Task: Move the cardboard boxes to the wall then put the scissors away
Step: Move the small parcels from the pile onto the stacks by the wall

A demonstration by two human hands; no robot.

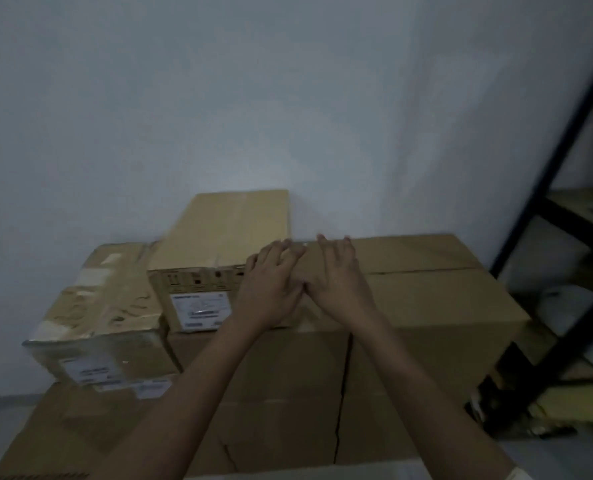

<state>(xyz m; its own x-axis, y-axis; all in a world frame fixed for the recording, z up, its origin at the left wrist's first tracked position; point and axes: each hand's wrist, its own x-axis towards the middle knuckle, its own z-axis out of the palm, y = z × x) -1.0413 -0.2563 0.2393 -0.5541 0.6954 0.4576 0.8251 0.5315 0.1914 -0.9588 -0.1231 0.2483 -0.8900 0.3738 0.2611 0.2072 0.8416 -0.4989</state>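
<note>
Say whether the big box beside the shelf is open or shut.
Shut: the big box has top flaps flat, meeting at a seam.

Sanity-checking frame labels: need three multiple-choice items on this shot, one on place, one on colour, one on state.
1. Relative to the boxes, where is the black shelf rack?
A) left
B) right
C) on top

2. What colour is the wall?
A) red
B) green
C) white

3. What are the left hand and right hand doing?
A) holding scissors
B) resting on the box tops, fingers loose
C) hanging at the person's sides

Answers:
1 B: the rack's black posts run down the right edge of the view.
2 C: a pale whitish surface rises behind the stack.
3 B: both hands lie on cardboard and hold nothing.
</note>
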